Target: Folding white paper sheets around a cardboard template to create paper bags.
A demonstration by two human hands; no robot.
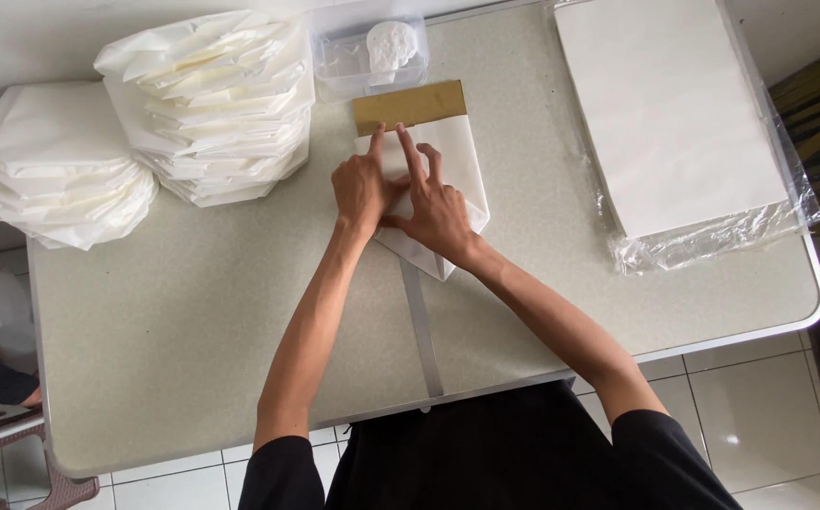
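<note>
A white sheet of paper point(462, 175), partly folded with a pointed lower end, lies in the middle of the grey table point(193, 321). A brown cardboard strip point(410, 105) lies across its far edge. My left hand point(361, 189) and my right hand point(436, 206) press side by side on the paper, both index fingers stretched toward the cardboard strip. Neither hand grips anything.
Two piles of folded white paper stand at the far left point(56, 179) and far middle-left point(216, 104). A clear plastic box point(367, 61) with a white lump sits behind the cardboard. A stack of flat white sheets in clear plastic wrap point(684, 123) lies at the right.
</note>
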